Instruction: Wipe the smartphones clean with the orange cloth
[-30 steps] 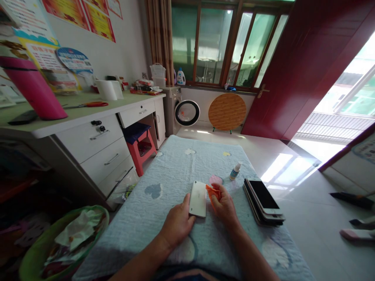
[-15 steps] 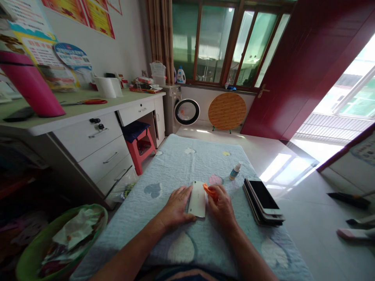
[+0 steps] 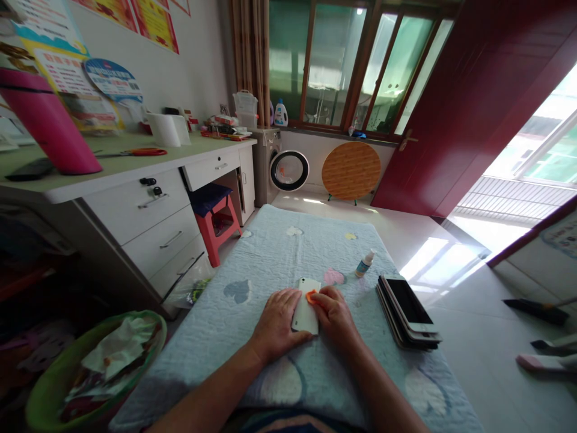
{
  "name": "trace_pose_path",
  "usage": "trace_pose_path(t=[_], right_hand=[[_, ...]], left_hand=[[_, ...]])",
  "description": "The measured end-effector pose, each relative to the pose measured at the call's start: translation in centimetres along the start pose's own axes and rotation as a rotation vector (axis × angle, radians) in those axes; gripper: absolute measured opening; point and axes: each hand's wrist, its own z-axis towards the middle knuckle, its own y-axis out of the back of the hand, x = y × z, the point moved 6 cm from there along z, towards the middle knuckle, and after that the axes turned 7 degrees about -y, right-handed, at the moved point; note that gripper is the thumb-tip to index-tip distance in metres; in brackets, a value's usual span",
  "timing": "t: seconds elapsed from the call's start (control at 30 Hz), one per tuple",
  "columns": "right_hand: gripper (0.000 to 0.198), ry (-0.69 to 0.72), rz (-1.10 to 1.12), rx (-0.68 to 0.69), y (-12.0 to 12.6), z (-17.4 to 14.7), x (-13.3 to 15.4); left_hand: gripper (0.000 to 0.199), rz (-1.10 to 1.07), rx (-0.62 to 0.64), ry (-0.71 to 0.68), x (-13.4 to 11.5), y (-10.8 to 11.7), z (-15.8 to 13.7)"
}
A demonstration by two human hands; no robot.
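Observation:
A white smartphone (image 3: 304, 316) lies back side up on a pale blue quilted cover (image 3: 265, 240). My left hand (image 3: 280, 319) steadies it, fingers along its left edge and thumb at its bottom end. Pinched in the fingers of my right hand (image 3: 333, 313) is a small orange cloth (image 3: 311, 296), pressed on the upper part of the phone's back. Beyond my right hand stands a small spray bottle (image 3: 365, 264) with a blue label. Further right is a stack of several phones (image 3: 409, 307), the top one white with a dark screen.
Left of the covered surface are a green bin (image 3: 155, 355) with crumpled wrappers and a desk (image 3: 157, 231) with a pink bottle (image 3: 58, 129) on top. A red stool (image 3: 216, 225) is tucked under the desk. At the back, a washing machine (image 3: 265, 159) has its door swung out.
My right hand has moved left and laid the bunched orange cloth on the phone's back. My left thumb reaches further across the phone's bottom end. The view has shifted slightly.

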Motion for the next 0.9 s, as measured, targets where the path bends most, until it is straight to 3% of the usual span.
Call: trace_pose_path(t=[0.13, 0.3, 0.47, 0.9], right_hand=[[0.021, 0.028, -0.023, 0.075, -0.2, -0.7, 1.1], [0.020, 0.067, -0.055, 0.217, 0.0, -2.7, 2.9], [0.022, 0.051, -0.039, 0.345, 0.5, -3.6, 3.2], [0.024, 0.052, -0.290, 0.071, 0.6, 5.2, -1.0]], left_hand=[[0.086, 0.016, -0.047, -0.012, -0.2, 0.1, -0.1], [0.068, 0.045, -0.119, 0.018, -0.6, 1.0, -0.2], [0.061, 0.084, -0.098, 0.057, -0.5, 1.8, -0.5], [0.056, 0.022, -0.039, 0.025, -0.7, 1.9, -0.7]])
